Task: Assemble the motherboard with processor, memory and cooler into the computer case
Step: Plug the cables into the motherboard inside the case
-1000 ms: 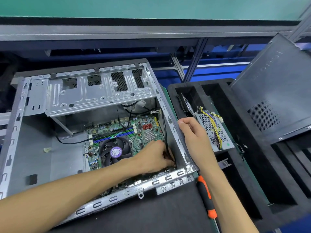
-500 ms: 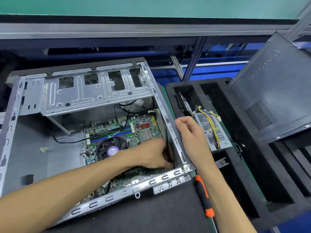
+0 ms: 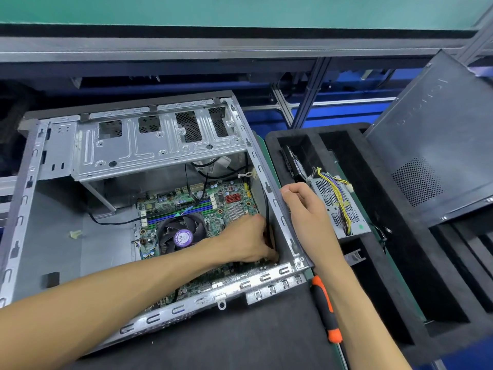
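Little has moved: both hands stay put. Case (image 3: 149,145) lies open on the desk, motherboard (image 3: 229,206) inside. Left hand (image 3: 248,241) reaches into the case's near right corner, fingers hidden. Right hand (image 3: 306,209) grips the case's right rail.

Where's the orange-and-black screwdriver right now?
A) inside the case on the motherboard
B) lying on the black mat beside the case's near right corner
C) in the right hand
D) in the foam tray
B: the screwdriver lies untouched on the black mat, just outside the case corner, under the right forearm; the right hand grips the case's side rail instead.
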Available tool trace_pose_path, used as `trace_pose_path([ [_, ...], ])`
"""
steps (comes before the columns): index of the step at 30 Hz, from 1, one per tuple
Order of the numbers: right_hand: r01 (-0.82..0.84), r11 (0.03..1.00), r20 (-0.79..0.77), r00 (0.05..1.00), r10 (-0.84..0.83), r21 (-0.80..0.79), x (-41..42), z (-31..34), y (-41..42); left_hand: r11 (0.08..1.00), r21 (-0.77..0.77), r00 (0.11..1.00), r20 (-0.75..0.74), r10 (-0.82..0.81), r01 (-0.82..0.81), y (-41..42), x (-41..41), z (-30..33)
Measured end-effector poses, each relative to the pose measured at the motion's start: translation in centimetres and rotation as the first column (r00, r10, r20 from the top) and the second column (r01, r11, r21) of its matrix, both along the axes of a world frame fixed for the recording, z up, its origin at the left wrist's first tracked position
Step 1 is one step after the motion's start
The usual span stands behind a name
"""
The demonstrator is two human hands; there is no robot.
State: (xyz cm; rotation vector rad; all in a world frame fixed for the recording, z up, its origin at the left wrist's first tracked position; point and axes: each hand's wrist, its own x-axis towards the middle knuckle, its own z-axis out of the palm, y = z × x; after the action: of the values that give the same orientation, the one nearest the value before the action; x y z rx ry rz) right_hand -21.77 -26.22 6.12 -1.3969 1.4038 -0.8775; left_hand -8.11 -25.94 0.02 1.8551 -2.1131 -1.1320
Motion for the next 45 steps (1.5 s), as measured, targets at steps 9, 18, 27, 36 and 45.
trace_pose_path([
  [9, -0.010, 1.000, -0.009, 1.000, 0.010, -0.024, -0.1, -0.2, -0.2, 0.990, -0.051, 0.988, 0.075, 0.138, -0.135, 0.5, -1.0, -0.1],
  [18, -0.018, 0.999, -0.056, 0.998, 0.016, -0.038, 0.0, -0.1, -0.2, 0.973, -0.233, 0.992, 0.121, 0.040, -0.011, 1.1, -0.8, 0.2],
  [27, -0.056, 0.975, -0.180, 0.984, 0.017, -0.215, 0.3, 1.6, -0.7, 0.984, 0.021, 0.984, 0.009, -0.176, 0.176, 0.7, 3.9, 6.7],
  [36, -0.182, 0.898, -0.107, 0.983, 0.152, -0.401, 4.8, 5.6, -0.6, 0.951, -0.287, 0.937, 0.287, 0.200, -0.115, 0.9, 13.6, 5.6],
  [45, -0.621, 0.754, -0.549, 0.562, 0.619, 0.215, 9.2, 4.0, -2.6, 0.990, 0.019, 0.925, 0.358, 0.124, -0.139, 0.5, 16.5, 4.1],
])
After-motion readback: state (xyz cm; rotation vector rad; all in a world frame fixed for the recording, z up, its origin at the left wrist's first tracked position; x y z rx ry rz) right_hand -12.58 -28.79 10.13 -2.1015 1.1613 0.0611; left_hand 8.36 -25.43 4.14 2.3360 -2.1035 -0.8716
